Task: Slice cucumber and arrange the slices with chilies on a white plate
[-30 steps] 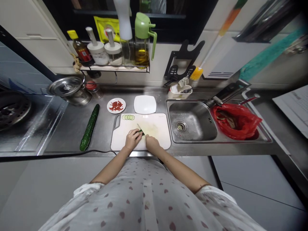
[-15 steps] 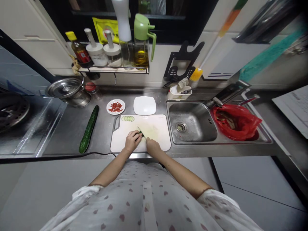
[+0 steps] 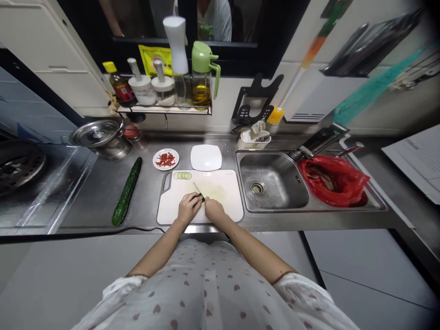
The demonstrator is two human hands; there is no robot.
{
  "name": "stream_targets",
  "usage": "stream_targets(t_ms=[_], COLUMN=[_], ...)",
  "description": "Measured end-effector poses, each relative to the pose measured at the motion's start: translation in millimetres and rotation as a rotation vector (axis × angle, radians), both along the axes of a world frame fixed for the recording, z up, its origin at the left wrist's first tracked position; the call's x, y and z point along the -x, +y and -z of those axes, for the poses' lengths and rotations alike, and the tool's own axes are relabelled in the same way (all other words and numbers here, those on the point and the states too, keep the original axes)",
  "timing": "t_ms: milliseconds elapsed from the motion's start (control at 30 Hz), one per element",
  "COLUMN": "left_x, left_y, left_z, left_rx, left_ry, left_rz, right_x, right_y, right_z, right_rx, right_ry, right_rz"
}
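Observation:
On a white cutting board point(image 3: 223, 201) my left hand point(image 3: 188, 207) is curled over a short piece of cucumber point(image 3: 200, 196), pinning it down. My right hand point(image 3: 214, 210) is closed around a knife handle; the pale blade point(image 3: 197, 188) angles up and left across the cucumber. Several cucumber slices point(image 3: 182, 175) lie in a row at the board's far left corner.
A whole cucumber point(image 3: 127, 191) lies left of the board. Behind the board sit a small dish of chopped red chilli point(image 3: 166, 159) and a white plate point(image 3: 206, 157). A sink point(image 3: 271, 183) with a red bag point(image 3: 335, 178) is right. A pot point(image 3: 101, 135) and condiment shelf point(image 3: 161, 107) stand behind.
The view has tilted slightly, so everything sits lower in the frame. Both hands stay together on the cucumber piece, the right hand shifting a little left.

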State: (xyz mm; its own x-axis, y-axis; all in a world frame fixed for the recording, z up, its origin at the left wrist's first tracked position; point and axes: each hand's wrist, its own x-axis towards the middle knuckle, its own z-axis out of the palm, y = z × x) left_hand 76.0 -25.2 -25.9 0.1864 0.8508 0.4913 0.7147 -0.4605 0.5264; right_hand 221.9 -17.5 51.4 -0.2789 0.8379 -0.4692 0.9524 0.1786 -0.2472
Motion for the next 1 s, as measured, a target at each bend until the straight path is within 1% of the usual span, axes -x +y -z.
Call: stream_targets(t_ms=[400, 533, 700, 1000], left_x=[-1, -2, -2, -1], left_y=[-2, -2, -2, -2], left_z=[-0.2, 0.1, -0.8, -6.5], left_rx=[0.020, 0.017, 0.026, 0.064], left_ry=[0.004, -0.010, -0.013, -0.003], left_rz=[-0.017, -0.029, -0.037, -0.036], right_x=[-16, -23, -31, -51], right_y=[-24, -33, -40, -41], right_z=[-3.1, -0.8, 1.6, -18.0], right_rx=[0.018, 0.008, 0.038, 0.080], right_ry=[-0.035, -0.057, -0.060, -0.068], right_rz=[-0.014, -0.011, 0.007, 0.014])
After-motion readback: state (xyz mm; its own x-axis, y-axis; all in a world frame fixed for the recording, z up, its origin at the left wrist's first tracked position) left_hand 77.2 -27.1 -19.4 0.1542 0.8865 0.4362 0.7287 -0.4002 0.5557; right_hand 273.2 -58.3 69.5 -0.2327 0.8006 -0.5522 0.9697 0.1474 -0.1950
